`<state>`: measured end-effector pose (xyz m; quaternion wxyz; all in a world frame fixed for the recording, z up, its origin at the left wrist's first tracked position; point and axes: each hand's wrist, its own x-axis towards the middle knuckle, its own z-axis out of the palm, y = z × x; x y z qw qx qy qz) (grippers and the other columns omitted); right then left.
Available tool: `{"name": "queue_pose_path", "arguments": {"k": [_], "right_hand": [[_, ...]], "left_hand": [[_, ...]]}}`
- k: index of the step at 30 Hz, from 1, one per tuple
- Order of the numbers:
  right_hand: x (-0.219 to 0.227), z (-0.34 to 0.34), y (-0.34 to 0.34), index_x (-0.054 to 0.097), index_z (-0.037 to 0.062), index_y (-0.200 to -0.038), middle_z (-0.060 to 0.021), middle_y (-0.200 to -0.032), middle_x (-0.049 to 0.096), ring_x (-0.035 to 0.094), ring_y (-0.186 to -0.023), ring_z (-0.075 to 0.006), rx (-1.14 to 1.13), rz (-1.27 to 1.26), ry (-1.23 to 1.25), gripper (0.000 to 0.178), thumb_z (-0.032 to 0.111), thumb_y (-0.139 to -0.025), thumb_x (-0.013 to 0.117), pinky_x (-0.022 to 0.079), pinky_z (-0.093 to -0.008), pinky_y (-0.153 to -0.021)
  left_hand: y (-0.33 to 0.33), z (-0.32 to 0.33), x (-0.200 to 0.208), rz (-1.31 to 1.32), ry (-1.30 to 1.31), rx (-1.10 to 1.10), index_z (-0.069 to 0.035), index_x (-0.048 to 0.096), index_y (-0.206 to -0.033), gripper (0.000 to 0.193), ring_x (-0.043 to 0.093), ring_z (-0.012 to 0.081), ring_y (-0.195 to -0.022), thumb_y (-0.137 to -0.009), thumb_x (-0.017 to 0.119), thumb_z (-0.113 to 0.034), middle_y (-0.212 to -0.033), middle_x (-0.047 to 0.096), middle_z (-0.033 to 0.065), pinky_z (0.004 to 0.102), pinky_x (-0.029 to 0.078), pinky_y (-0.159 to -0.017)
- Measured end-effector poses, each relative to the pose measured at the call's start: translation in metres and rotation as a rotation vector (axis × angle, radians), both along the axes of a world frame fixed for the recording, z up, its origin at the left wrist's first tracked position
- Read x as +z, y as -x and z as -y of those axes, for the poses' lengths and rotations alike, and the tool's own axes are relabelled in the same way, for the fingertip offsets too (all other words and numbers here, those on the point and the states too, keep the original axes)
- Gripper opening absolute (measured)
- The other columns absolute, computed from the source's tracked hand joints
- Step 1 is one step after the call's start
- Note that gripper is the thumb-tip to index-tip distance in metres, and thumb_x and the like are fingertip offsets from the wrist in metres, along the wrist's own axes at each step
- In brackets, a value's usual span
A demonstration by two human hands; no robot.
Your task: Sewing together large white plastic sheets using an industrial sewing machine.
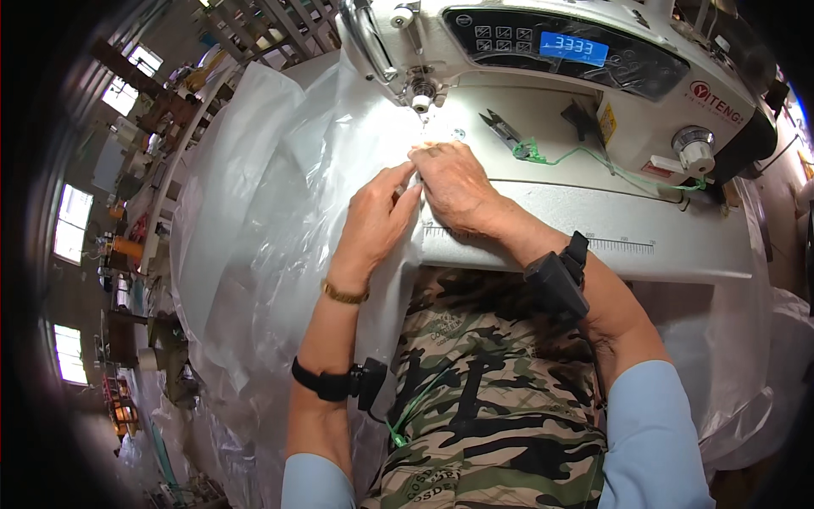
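A large sheet of translucent plastic (280, 220) covers the left part of the sewing machine's bed and hangs over the front edge. My left hand (377, 216) pinches the sheet's right edge between thumb and fingers. Close against it, my right hand (454, 182) is closed at the same edge, its fingertips touching those of the left. Both hands lie just in front of the lit needle area of the sewing machine (421, 97). Glare there hides the needle tip and the finest part of the plastic.
Thread snips (500, 127) tied with green thread (585, 153) lie on the bed right of the needle. A small black tool (580, 120) rests beyond them. The machine's head carries a lit control panel (568, 51) and a handwheel (695, 151). A ruler scale (623, 246) runs along the front edge.
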<state>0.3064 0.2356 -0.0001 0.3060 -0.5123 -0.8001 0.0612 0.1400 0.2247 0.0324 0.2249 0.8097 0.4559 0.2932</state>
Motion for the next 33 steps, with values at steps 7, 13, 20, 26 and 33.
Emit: {"name": "queue_pose_path", "arguments": {"k": [7,13,20,26,33], "right_hand": [[0.003,0.002,-0.006,0.056,-0.0066,-0.126,-0.0256,-0.122,0.064,0.059,-0.118,-0.0387,0.005,0.039,0.033,0.036,0.007,-0.093,0.05,0.042,-0.0465,-0.105],[-0.014,0.04,0.009,0.034,-0.0067,-0.148,-0.0306,-0.143,0.048,0.053,-0.125,-0.0431,0.005,-0.118,-0.129,0.059,0.01,-0.095,0.053,0.039,-0.0457,-0.109],[-0.04,0.163,0.04,0.055,-0.0023,-0.134,-0.0222,-0.12,0.065,0.067,-0.106,-0.0285,0.123,-0.781,0.173,0.035,0.006,-0.1,0.049,0.051,-0.0365,-0.094],[-0.137,0.119,0.069,0.06,-0.0031,-0.127,-0.0092,-0.118,0.067,0.061,-0.111,-0.0169,0.123,-1.311,0.693,0.03,0.013,-0.103,0.052,0.048,-0.0328,-0.098],[-0.134,0.091,0.103,0.059,-0.0009,-0.131,-0.0127,-0.123,0.065,0.06,-0.113,-0.0199,0.375,-1.033,0.567,0.037,0.022,-0.102,0.058,0.047,-0.0342,-0.1]], "left_hand": [[0.075,0.04,-0.006,-0.258,-0.462,0.256,0.001,0.063,-0.129,0.039,0.064,0.0322,-0.111,-0.096,0.064,-0.019,-0.126,0.067,0.0176,0.0415,0.048,-0.098],[0.141,0.002,-0.058,-0.255,-0.391,0.223,-0.002,0.058,-0.138,0.052,0.049,0.0323,-0.138,-0.1,0.06,-0.037,-0.142,0.058,0.0168,0.0503,0.031,-0.117],[0.138,-0.01,-0.059,-0.211,-0.315,0.182,-0.002,0.055,-0.141,0.062,0.041,0.0309,-0.145,-0.1,0.056,-0.049,-0.148,0.053,0.0154,0.0518,0.023,-0.121],[0.138,-0.007,-0.057,-0.197,-0.287,0.191,-0.001,0.055,-0.141,0.066,0.039,0.0294,-0.146,-0.1,0.054,-0.053,-0.149,0.052,0.0154,0.0514,0.02,-0.123],[0.139,-0.007,-0.06,-0.201,-0.283,0.207,-0.001,0.056,-0.141,0.066,0.039,0.0287,-0.146,-0.1,0.054,-0.054,-0.149,0.053,0.0154,0.051,0.02,-0.123]]}}
